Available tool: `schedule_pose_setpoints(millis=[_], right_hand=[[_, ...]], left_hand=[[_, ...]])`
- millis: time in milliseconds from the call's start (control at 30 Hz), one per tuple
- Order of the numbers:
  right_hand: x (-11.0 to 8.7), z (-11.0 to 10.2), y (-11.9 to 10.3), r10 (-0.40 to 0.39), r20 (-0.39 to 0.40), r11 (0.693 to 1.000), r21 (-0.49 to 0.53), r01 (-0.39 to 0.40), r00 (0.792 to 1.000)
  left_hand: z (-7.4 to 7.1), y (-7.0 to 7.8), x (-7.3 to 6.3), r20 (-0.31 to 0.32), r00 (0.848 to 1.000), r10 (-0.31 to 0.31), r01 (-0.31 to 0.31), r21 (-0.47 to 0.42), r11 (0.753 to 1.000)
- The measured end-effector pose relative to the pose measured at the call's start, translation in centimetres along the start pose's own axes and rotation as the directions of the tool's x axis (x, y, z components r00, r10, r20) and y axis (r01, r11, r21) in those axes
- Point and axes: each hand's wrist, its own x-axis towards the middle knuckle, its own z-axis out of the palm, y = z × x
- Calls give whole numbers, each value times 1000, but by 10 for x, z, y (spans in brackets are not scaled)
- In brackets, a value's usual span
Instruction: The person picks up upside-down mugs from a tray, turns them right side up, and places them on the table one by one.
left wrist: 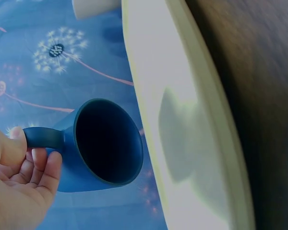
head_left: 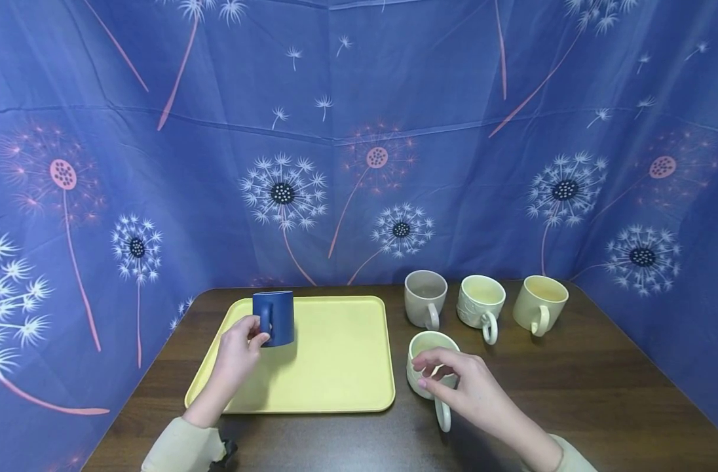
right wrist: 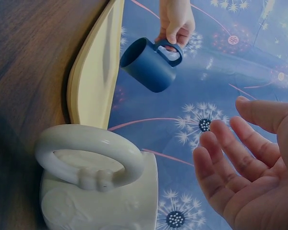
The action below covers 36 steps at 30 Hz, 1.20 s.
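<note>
A dark blue mug (head_left: 279,319) hangs in the air over the left part of a yellow tray (head_left: 341,354), its shadow falling on the tray. My left hand (head_left: 236,347) pinches its handle between thumb and fingers; the left wrist view shows the mug's dark inside (left wrist: 109,143). Over a cream mug (head_left: 418,383) just right of the tray, my right hand (head_left: 462,383) hovers with loosely bent fingers and holds nothing. In the right wrist view that palm (right wrist: 259,187) faces up beside the mug's large ring handle (right wrist: 93,143), apart from it.
Behind the cream mug stand a greyish mug (head_left: 420,308), a pale embossed mug (head_left: 473,311) and a light yellow mug (head_left: 532,311) in a row. All rest on a dark wooden table (head_left: 583,400). A blue dandelion-print cloth (head_left: 471,170) hangs around the table.
</note>
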Motion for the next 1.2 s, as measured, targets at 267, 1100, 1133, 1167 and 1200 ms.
schedule_pose_setpoints(millis=[267,1100,1133,1167,1200], right_hand=[[0,0,-1,8,0,1000,-6,-8,1000],[14,-12,-11,-84,-104,980,-188,64,991],[15,-12,-12,-91,-106,978,-198,68,990],[16,-13,-13,-98,-108,976,-206,74,989],[17,-13,-14,-105,-108,974,-212,80,989]], left_hand=[[-2,16,-3,11,999,37,-37,-30,999],[-26,71,-8,79,991,106,-100,-77,992],[-28,73,-8,82,991,105,-99,-81,992],[-29,75,-9,84,991,106,-99,-85,991],[-29,77,-9,86,990,108,-101,-89,991]])
